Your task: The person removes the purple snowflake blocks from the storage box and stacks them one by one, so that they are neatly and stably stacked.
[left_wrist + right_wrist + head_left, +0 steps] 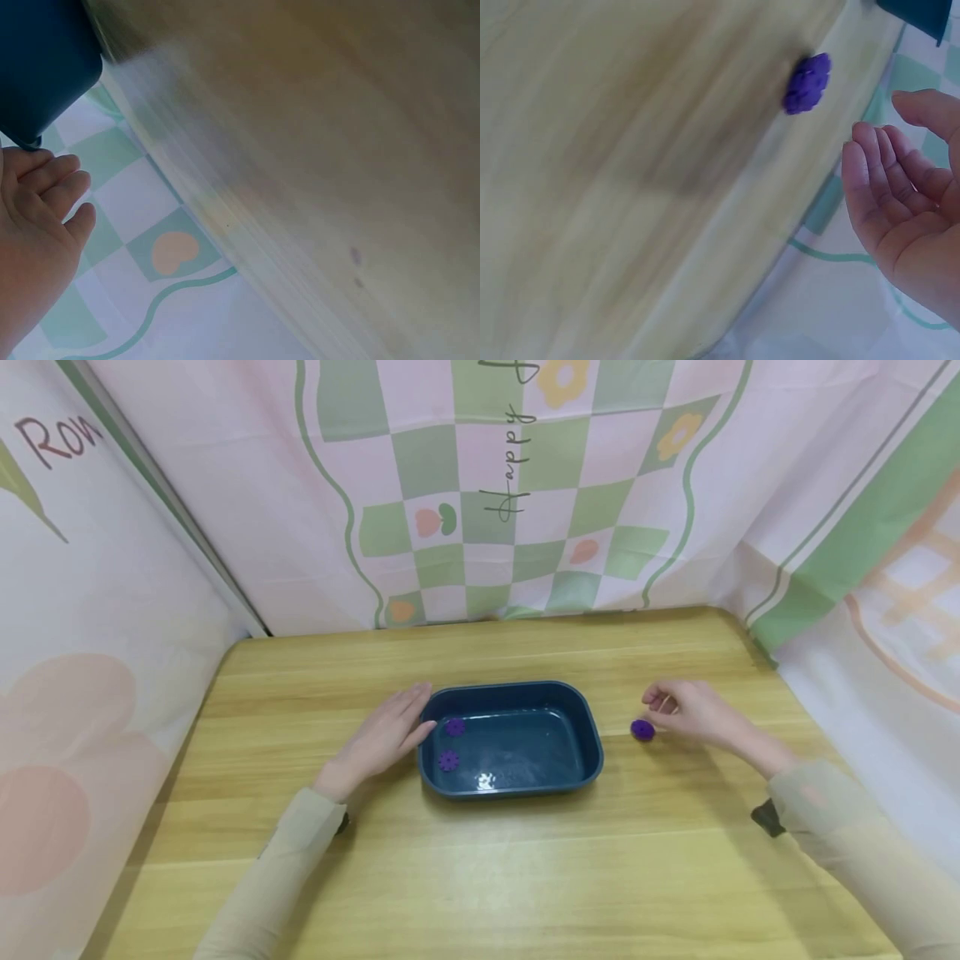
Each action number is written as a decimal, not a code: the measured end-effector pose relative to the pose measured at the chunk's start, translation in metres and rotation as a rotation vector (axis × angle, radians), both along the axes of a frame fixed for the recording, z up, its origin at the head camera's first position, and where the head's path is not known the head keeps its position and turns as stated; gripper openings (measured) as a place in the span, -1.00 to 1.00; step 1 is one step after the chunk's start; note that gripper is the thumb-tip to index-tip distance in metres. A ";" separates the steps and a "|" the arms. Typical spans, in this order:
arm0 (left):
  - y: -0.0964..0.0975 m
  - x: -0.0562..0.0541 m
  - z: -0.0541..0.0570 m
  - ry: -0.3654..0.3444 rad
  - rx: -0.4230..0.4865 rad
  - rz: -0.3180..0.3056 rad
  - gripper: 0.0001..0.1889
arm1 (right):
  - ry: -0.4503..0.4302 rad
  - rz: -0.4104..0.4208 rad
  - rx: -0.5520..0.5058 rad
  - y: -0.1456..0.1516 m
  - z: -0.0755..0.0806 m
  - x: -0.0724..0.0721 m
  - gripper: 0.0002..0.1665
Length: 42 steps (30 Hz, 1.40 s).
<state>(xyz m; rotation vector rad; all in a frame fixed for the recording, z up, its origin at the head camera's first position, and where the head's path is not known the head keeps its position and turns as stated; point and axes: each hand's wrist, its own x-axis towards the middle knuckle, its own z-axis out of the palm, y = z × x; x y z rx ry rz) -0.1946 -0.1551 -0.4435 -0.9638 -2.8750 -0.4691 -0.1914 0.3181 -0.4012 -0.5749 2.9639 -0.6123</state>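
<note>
A dark blue rectangular tray (pixel 517 785) sits mid-table. Inside, near its left end, lie two purple notched discs, one disc (pixel 455 727) behind the other disc (pixel 448 762). My left hand (pixel 382 735) rests against the tray's left rim, fingers extended; the left wrist view shows its fingertips at the tray (pixel 45 67) edge. To the right of the tray, another purple notched piece (pixel 642 731) lies on the wood. My right hand (pixel 693 710) hovers beside it, fingers loosely bent. In the right wrist view, a gap separates thumb and fingers from the purple piece (pixel 808 84).
The wooden table (pixel 510 877) ends at the back against a checked, patterned curtain (pixel 495 552). More printed cloth hangs on the left and right sides. A dark strap piece (pixel 768 818) shows under the right wrist.
</note>
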 end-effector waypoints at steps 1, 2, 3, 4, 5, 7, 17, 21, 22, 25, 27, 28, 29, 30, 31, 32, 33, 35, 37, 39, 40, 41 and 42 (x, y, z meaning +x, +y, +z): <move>0.000 0.000 0.000 -0.002 -0.002 0.001 -0.35 | 0.013 0.007 0.000 -0.002 0.002 0.000 -0.73; 0.000 0.000 0.000 -0.004 -0.004 0.003 -0.35 | 0.025 0.014 -0.002 -0.005 0.004 0.000 -0.74; 0.000 0.000 0.000 -0.009 -0.006 0.004 -0.35 | 0.036 0.021 -0.004 -0.007 0.006 0.001 -0.74; 0.000 0.000 0.000 -0.014 -0.005 0.006 -0.34 | 0.044 0.030 -0.009 -0.010 0.008 0.001 -0.75; 0.000 0.000 0.000 -0.016 -0.006 0.006 -0.34 | 0.052 0.036 -0.015 -0.013 0.010 0.002 -0.76; -0.001 0.000 0.000 -0.019 -0.006 0.007 -0.34 | 0.065 0.054 -0.030 -0.020 0.014 0.003 -0.78; -0.002 -0.002 -0.003 0.001 -0.006 0.004 -0.34 | 0.077 0.120 -0.092 -0.051 0.027 0.001 -0.84; -0.002 -0.004 -0.004 0.012 -0.008 -0.002 -0.34 | 0.075 0.163 -0.116 -0.063 0.030 0.000 -0.86; -0.002 -0.004 -0.004 0.013 -0.010 -0.002 -0.34 | 0.073 0.173 -0.117 -0.066 0.030 -0.001 -0.86; -0.002 -0.004 -0.004 0.011 -0.011 -0.003 -0.35 | 0.052 0.188 -0.124 -0.075 0.033 -0.001 -0.86; -0.002 -0.004 -0.004 0.009 -0.016 0.000 -0.34 | 0.034 0.196 -0.132 -0.081 0.033 -0.002 -0.86; -0.002 -0.004 -0.004 0.006 -0.019 0.002 -0.34 | 0.026 0.203 -0.137 -0.083 0.033 -0.003 -0.86; -0.002 -0.004 -0.004 0.006 -0.021 0.002 -0.34 | 0.016 0.211 -0.143 -0.086 0.034 -0.003 -0.85; -0.002 -0.003 -0.004 0.007 -0.023 0.002 -0.34 | 0.008 0.220 -0.148 -0.089 0.034 -0.004 -0.85; -0.002 -0.003 -0.004 0.009 -0.024 0.002 -0.34 | 0.002 0.229 -0.150 -0.092 0.034 -0.004 -0.85; -0.002 -0.004 -0.004 0.009 -0.023 0.002 -0.34 | 0.001 0.237 -0.148 -0.094 0.034 -0.005 -0.85; -0.002 -0.004 -0.004 0.014 -0.024 0.000 -0.34 | 0.002 0.246 -0.146 -0.097 0.035 -0.006 -0.85; -0.002 -0.004 -0.003 0.015 -0.025 0.000 -0.34 | 0.011 0.265 -0.143 -0.103 0.035 -0.008 -0.86; -0.002 -0.004 -0.002 0.011 -0.026 0.002 -0.34 | 0.023 0.282 -0.138 -0.107 0.035 -0.010 -0.87; -0.002 -0.003 0.000 0.009 -0.030 0.003 -0.34 | 0.035 0.302 -0.132 -0.112 0.035 -0.011 -0.85; -0.002 -0.003 0.001 0.006 -0.034 0.005 -0.34 | 0.037 0.312 -0.130 -0.115 0.035 -0.012 -0.85; -0.002 -0.003 0.001 0.006 -0.037 0.006 -0.33 | 0.038 0.321 -0.127 -0.117 0.034 -0.013 -0.84; -0.003 -0.002 0.002 0.008 -0.042 0.008 -0.34 | 0.038 0.331 -0.127 -0.120 0.034 -0.014 -0.84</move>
